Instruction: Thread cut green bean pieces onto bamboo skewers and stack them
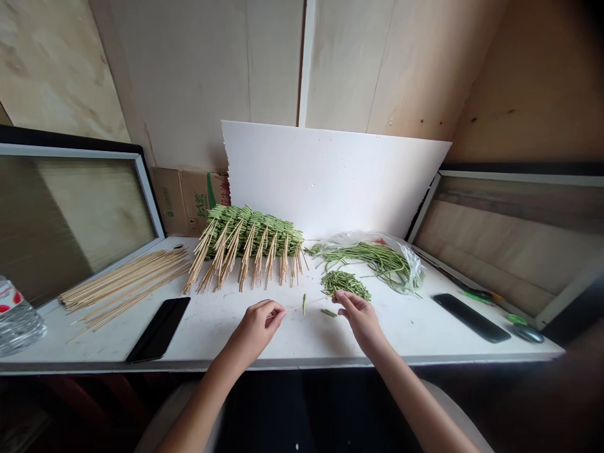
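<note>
Low over the white table, my left hand (260, 322) is closed in a pinch at one end of a thin bamboo skewer, which shows only faintly. Across from it, my right hand (357, 314) pinches near the skewer's other end; whether a bean piece is also between those fingers cannot be made out. One green bean piece (304, 304) stands crosswise on the skewer between the hands. Another cut bean piece (329, 313) lies by my right fingertips. Just behind that hand is a heap of cut bean pieces (346, 283).
Filled bean skewers (255, 229) are stacked behind, sticks pointing forward. Loose skewers (127, 280), a black phone (159, 328) and a bottle (19, 318) are left. Long beans (377, 259) lie in a plastic bag; a dark flat object (470, 318) is right. A white board (330, 176) stands behind.
</note>
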`<state>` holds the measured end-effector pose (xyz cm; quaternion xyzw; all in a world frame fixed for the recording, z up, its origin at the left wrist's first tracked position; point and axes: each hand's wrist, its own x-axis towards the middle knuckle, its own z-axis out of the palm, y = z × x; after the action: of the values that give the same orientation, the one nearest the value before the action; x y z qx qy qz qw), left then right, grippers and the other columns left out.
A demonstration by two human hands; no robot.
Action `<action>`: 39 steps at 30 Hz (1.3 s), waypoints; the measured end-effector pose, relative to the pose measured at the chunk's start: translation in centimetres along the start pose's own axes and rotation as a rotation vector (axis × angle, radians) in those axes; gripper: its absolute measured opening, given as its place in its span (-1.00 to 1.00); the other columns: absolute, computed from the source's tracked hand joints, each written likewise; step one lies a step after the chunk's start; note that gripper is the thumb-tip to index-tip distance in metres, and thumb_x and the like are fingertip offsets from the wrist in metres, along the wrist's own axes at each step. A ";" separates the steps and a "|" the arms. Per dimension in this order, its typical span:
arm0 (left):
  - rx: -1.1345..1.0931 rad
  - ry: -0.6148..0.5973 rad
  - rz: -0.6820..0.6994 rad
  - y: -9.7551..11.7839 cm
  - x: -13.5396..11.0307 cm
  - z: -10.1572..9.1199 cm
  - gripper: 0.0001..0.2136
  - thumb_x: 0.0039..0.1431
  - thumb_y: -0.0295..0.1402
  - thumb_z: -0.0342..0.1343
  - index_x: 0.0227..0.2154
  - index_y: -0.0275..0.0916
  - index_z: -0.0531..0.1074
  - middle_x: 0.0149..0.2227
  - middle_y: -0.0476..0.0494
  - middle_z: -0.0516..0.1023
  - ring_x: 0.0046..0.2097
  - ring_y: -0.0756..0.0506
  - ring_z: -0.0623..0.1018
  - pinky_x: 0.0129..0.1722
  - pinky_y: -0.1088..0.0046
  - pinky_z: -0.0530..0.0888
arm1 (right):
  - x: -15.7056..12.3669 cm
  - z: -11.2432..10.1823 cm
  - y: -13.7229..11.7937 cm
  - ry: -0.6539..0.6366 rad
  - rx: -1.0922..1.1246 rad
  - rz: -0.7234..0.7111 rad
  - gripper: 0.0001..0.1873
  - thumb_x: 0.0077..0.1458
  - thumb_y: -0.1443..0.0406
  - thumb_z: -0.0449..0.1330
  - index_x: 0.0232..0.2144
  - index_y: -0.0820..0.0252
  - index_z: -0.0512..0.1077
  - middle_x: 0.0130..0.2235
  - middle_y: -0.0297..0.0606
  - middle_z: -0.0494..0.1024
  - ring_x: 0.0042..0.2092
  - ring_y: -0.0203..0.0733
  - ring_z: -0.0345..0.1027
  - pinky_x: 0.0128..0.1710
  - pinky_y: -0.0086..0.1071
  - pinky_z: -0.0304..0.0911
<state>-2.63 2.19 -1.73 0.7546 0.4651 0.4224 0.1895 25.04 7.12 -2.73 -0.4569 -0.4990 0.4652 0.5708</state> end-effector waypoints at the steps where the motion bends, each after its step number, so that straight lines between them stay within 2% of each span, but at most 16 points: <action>1: 0.002 0.004 0.012 0.1 0.0 0.1 -0.81 0.38 -0.28 0.04 -0.28 -0.21 0.51 -0.31 -0.11 0.58 -0.27 -0.07 0.56 -0.27 0.44 0.47 | -0.1 0.0 -0.1 0.009 -0.008 -0.008 -0.57 -0.02 -0.05 0.40 -0.28 0.17 0.66 -0.25 -0.12 0.64 -0.11 0.00 0.46 -0.25 -0.29 0.33; 7: 0.007 0.020 0.051 0.8 -0.1 0.7 -0.81 0.39 -0.30 0.04 -0.29 -0.21 0.51 -0.32 -0.09 0.55 -0.31 -0.05 0.53 -0.32 0.47 0.42 | -0.7 0.4 -0.5 0.016 -0.052 -0.036 -0.60 0.03 -0.04 0.37 -0.30 0.16 0.66 -0.27 -0.13 0.64 -0.13 -0.01 0.43 -0.21 -0.26 0.31; 13: -0.056 0.026 0.039 1.2 -0.1 1.1 -0.83 0.38 -0.31 0.06 -0.29 -0.21 0.51 -0.32 -0.09 0.56 -0.29 -0.04 0.55 -0.30 0.51 0.45 | -2.1 2.3 -0.4 -0.089 -0.074 -0.070 -0.58 0.08 -0.07 0.32 -0.37 0.17 0.63 -0.29 -0.16 0.62 -0.18 -0.05 0.41 -0.21 -0.26 0.28; 21: -0.129 0.040 0.006 1.7 -0.3 2.3 -0.80 0.36 -0.28 0.07 -0.29 -0.24 0.54 -0.32 -0.13 0.60 -0.30 -0.06 0.57 -0.30 0.48 0.48 | -3.4 3.8 -0.7 -0.110 -0.064 -0.132 -0.58 0.04 -0.08 0.35 -0.46 0.15 0.55 -0.29 -0.21 0.57 -0.19 -0.08 0.38 -0.16 -0.28 0.29; 26: -0.133 0.056 -0.011 2.1 -0.2 2.5 -0.79 0.35 -0.25 0.08 -0.29 -0.24 0.54 -0.31 -0.15 0.62 -0.30 -0.08 0.59 -0.30 0.45 0.50 | -3.8 4.2 -1.0 -0.130 -0.084 -0.092 -0.60 0.05 -0.08 0.33 -0.47 0.13 0.56 -0.30 -0.22 0.59 -0.18 -0.05 0.42 -0.16 -0.29 0.31; 29: -0.124 0.063 -0.011 1.9 0.0 2.2 -0.78 0.34 -0.23 0.09 -0.30 -0.24 0.53 -0.31 -0.16 0.62 -0.30 -0.08 0.59 -0.30 0.45 0.51 | -3.1 3.5 -1.2 -0.137 -0.106 -0.064 -0.58 0.06 -0.10 0.30 -0.35 0.12 0.62 -0.20 -0.17 0.63 -0.11 0.02 0.43 -0.19 -0.28 0.32; 32: -0.044 0.068 -0.020 1.3 0.0 1.8 -0.80 0.35 -0.26 0.07 -0.30 -0.22 0.52 -0.31 -0.14 0.61 -0.33 -0.07 0.56 -0.32 0.45 0.48 | -1.8 1.7 -1.0 -0.124 -0.234 -0.105 -0.54 0.10 -0.11 0.26 -0.24 0.11 0.64 -0.09 -0.12 0.64 -0.03 0.08 0.42 -0.20 -0.25 0.32; 36: 0.051 0.071 -0.071 0.6 0.0 1.5 -0.81 0.36 -0.29 0.04 -0.30 -0.21 0.50 -0.32 -0.11 0.60 -0.34 -0.07 0.52 -0.32 0.42 0.44 | -0.2 -1.0 0.4 -0.165 -0.627 -0.315 -0.65 0.10 -0.03 0.29 -0.20 0.01 0.65 -0.11 -0.13 0.64 -0.02 0.13 0.38 -0.12 -0.14 0.30; 39: 0.059 0.072 -0.091 0.4 -0.1 1.5 -0.82 0.36 -0.29 0.03 -0.30 -0.20 0.50 -0.31 -0.12 0.60 -0.32 -0.09 0.53 -0.29 0.40 0.43 | 0.4 -2.1 2.0 -0.120 -0.895 -0.428 -0.72 0.16 0.07 0.24 -0.23 0.04 0.67 -0.21 -0.07 0.63 -0.08 0.17 0.34 -0.04 -0.02 0.23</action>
<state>-1.24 2.11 -2.36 0.7222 0.5177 0.4262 0.1695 26.96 7.73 -4.78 -0.5167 -0.7643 0.1036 0.3717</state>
